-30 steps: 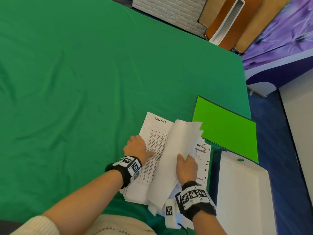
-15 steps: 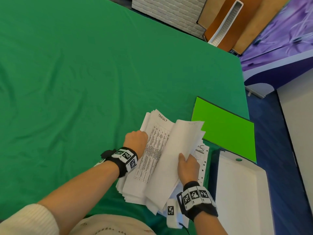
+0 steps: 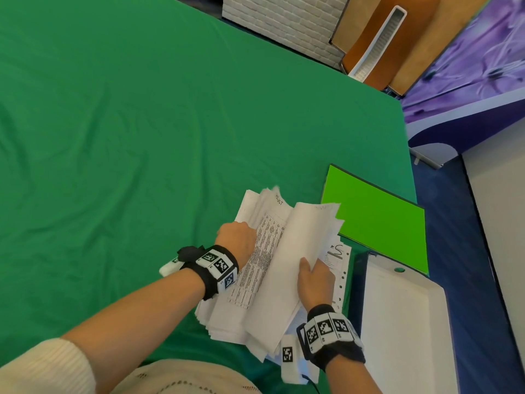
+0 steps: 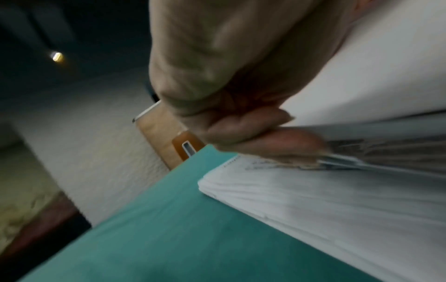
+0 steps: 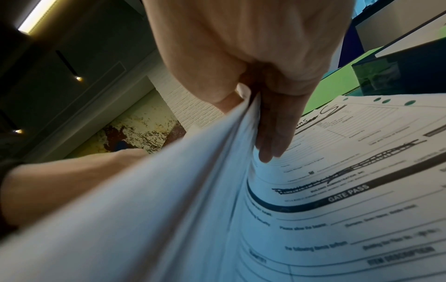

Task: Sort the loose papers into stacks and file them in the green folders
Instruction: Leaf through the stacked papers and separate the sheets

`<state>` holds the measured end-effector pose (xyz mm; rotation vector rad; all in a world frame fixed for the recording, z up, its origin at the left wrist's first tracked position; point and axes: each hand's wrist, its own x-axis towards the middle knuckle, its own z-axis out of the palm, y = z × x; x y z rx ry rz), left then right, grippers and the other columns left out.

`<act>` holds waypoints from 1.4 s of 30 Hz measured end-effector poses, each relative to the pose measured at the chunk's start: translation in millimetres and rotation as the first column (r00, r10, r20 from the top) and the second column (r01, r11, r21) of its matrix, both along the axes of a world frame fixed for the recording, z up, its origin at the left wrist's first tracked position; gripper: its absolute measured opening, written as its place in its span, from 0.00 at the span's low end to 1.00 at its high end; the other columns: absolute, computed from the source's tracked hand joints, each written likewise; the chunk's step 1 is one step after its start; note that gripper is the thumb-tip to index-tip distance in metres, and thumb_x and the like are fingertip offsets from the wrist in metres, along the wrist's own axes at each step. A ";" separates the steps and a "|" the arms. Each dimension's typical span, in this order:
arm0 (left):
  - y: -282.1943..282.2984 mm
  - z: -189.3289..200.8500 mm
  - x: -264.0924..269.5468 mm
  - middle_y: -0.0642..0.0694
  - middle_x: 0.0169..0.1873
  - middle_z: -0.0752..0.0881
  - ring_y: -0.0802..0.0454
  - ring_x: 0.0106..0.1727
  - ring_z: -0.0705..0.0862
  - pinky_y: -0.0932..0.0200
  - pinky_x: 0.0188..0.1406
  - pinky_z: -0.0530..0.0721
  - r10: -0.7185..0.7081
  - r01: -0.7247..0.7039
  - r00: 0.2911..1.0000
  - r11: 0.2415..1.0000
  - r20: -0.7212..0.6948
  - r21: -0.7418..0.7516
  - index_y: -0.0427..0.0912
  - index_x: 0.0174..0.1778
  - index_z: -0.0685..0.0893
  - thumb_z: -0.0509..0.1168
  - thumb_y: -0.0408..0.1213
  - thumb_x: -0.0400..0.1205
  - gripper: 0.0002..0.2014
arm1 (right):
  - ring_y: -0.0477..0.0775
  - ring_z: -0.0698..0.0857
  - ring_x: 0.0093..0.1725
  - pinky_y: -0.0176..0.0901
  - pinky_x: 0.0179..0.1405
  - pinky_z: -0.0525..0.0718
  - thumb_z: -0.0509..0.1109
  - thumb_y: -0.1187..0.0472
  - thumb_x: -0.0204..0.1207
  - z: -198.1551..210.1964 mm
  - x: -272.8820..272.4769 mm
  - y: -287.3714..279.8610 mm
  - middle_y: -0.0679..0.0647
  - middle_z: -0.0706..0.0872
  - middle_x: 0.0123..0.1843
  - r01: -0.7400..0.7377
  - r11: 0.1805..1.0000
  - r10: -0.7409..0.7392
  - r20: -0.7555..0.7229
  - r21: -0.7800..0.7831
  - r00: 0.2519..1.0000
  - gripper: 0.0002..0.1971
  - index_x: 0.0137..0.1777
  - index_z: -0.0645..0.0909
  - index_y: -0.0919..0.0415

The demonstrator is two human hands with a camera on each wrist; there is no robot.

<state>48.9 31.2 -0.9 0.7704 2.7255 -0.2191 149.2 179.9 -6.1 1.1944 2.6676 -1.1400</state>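
Note:
A thick pile of white printed papers (image 3: pixel 264 268) lies on the green table near its front edge. My left hand (image 3: pixel 237 240) grips a lifted bunch of sheets at the pile's left edge; in the left wrist view its fingers (image 4: pixel 260 133) curl round their edge above the remaining pile (image 4: pixel 313 192). My right hand (image 3: pixel 315 277) holds a raised bundle of sheets (image 3: pixel 304 251), thumb on top and fingers (image 5: pixel 272 133) beneath, over a punched form (image 5: pixel 350 171) headed GATE PASS. A bright green folder (image 3: pixel 377 223) lies flat just beyond the papers.
A white flat box or binder (image 3: pixel 403 331) lies at the right, by the table's edge. The green cloth (image 3: pixel 142 137) stretches wide to the left and far side. A white brick-pattern panel (image 3: pixel 284 21) and wooden boards (image 3: pixel 377 38) stand behind the table.
My left hand went from lying flat on the printed sheet to curling round the pile's left edge and lifting sheets. The right hand keeps its bundle raised.

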 end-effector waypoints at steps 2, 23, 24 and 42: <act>3.6 6.8 0.4 0.50 0.32 0.74 0.53 0.28 0.74 0.60 0.20 0.64 -0.005 0.005 1.000 1.000 -0.015 -0.009 0.43 0.45 0.80 0.56 0.30 0.85 0.08 | 0.65 0.78 0.68 0.47 0.69 0.71 0.60 0.58 0.86 1.5 0.4 0.0 0.64 0.80 0.70 0.004 1.000 -0.004 0.001 -0.003 1.000 0.19 0.71 0.75 0.69; -3.6 -44.1 12.3 0.40 0.60 0.76 0.45 0.59 0.78 0.52 0.57 0.80 0.479 -0.596 0.796 0.726 0.370 0.344 0.36 0.62 0.74 0.70 0.49 0.80 0.24 | 0.64 0.80 0.66 0.46 0.67 0.73 0.61 0.58 0.85 -2.0 -4.9 0.1 0.64 0.82 0.68 -0.028 1.000 0.028 0.038 -0.012 0.999 0.18 0.69 0.77 0.69; -4.0 -46.5 11.8 0.39 0.60 0.76 0.44 0.58 0.79 0.52 0.56 0.81 0.481 -0.611 0.787 0.696 0.387 0.376 0.35 0.61 0.75 0.70 0.46 0.81 0.21 | 0.64 0.80 0.65 0.45 0.65 0.73 0.61 0.58 0.85 -2.9 -5.1 -0.3 0.64 0.83 0.67 -0.025 1.000 0.026 0.035 -0.011 0.999 0.17 0.68 0.78 0.69; -0.6 -4.3 -1.4 0.48 0.46 0.85 0.50 0.44 0.84 0.58 0.33 0.73 0.132 -0.121 0.989 0.981 -0.069 0.150 0.41 0.55 0.77 0.53 0.29 0.85 0.09 | 0.65 0.80 0.65 0.49 0.67 0.74 0.61 0.57 0.85 -4.4 -0.4 4.6 0.64 0.83 0.66 -0.017 1.000 0.017 0.002 0.007 1.000 0.18 0.68 0.78 0.69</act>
